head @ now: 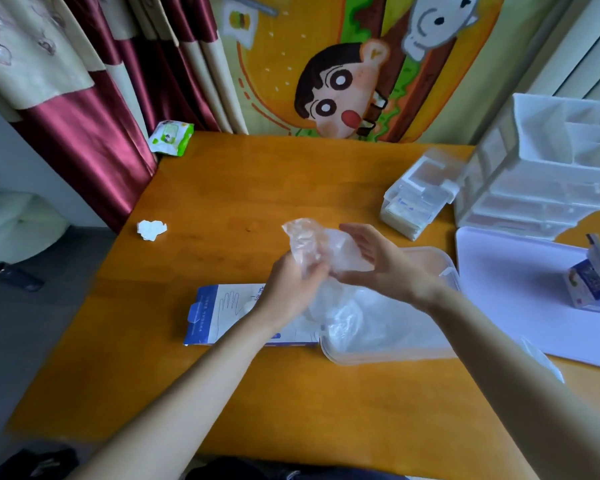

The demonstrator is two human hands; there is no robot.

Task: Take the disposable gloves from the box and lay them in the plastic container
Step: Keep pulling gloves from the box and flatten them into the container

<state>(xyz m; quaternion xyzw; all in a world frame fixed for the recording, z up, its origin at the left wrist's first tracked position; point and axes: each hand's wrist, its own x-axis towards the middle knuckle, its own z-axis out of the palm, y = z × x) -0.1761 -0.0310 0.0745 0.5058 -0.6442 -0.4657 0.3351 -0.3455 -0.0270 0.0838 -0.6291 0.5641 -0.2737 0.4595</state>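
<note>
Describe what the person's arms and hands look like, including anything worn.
The left hand and right hand wear nothing: no gloves or rings show. The left forearm and right forearm are uncovered down to the picture's bottom edge, with no sleeves, watch or bracelet in view.

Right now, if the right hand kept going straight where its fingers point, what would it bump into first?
The crumpled clear gloves, which the left hand grips and the right hand touches. Past them it looks like bare table, though depth is hard to judge.
</note>
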